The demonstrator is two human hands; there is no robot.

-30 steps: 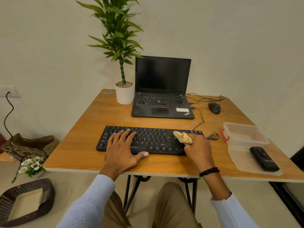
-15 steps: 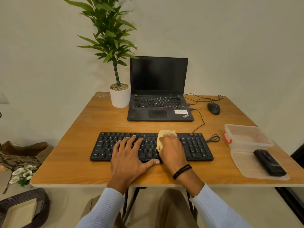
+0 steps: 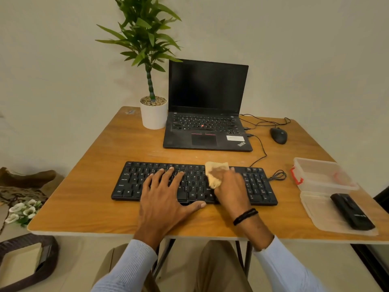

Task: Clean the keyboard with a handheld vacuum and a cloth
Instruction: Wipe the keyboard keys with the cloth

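Note:
A black wired keyboard (image 3: 136,182) lies across the middle of the wooden table (image 3: 84,197). My left hand (image 3: 164,194) rests flat on its left-centre keys, fingers spread, thumb at the front edge. My right hand (image 3: 230,186) presses a crumpled yellow cloth (image 3: 215,172) onto the keys right of centre, fingers curled around it. A black handheld vacuum (image 3: 351,210) lies on a clear plastic lid at the right edge of the table.
An open black laptop (image 3: 207,114) and a white potted plant (image 3: 153,114) stand at the back. A black mouse (image 3: 279,135) with cables sits back right. A clear plastic box (image 3: 322,175) stands right of the keyboard. Baskets and flowers lie on the floor at left.
My right hand swept the cloth leftward from the keyboard's right end to the middle, then slightly back right. My left hand stayed on the keys.

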